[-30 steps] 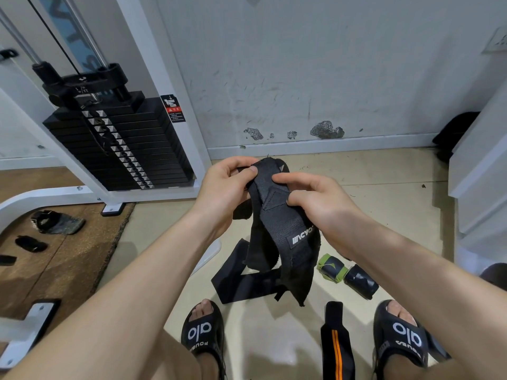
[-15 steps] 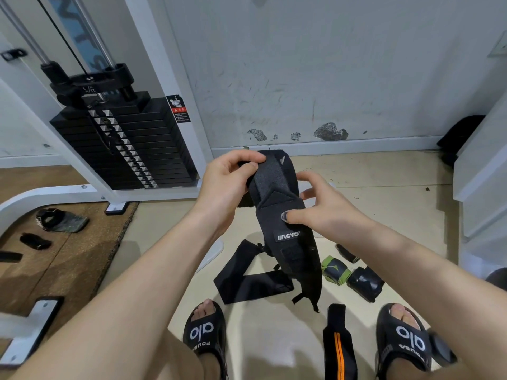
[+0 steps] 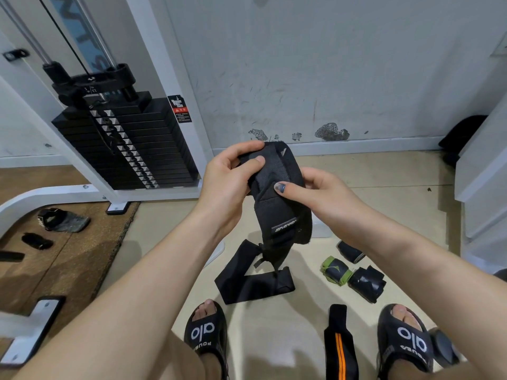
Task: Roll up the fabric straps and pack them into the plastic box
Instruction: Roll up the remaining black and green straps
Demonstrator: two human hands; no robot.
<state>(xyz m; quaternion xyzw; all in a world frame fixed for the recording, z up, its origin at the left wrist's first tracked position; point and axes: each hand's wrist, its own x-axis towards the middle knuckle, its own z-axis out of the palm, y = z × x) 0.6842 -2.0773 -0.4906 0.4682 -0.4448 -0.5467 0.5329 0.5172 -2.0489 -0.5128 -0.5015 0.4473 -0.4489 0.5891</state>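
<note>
Scuffed white wall (image 3: 343,64) and a pale floor (image 3: 384,193) make up the backdrop, with a black weight stack (image 3: 123,149) in its white frame off beyond the left hand (image 3: 227,185). Both hands are raised in front of the person and clamped on one black fabric strap (image 3: 277,198): the left hand pinches its upper end, thumb on the near face and fingers curled over the top edge, while the right hand (image 3: 323,193) grips it just below, thumb pressed flat on the front and fingers behind. From the right hand the strap hangs down past its label, and its long tail lies folded on the floor beneath the hands, between the two sandalled feet and the wall. Below and to the right of the right hand sit a green-edged roll (image 3: 336,270) and a black roll (image 3: 366,283), touching each other, with a third dark roll (image 3: 349,252) just beyond them; these look like straps already wound. An orange-striped strap (image 3: 340,349) lies flat near the right foot, seemingly not rolled yet. The step in hand appears to be starting the roll at the strap's top end. The next move probably calls for turning that end over tightly on itself, the right hand feeding slack up from the floor and keeping the edges aligned. No plastic box can be identified with certainty; a pale object partly hidden behind the strap may be it.
</note>
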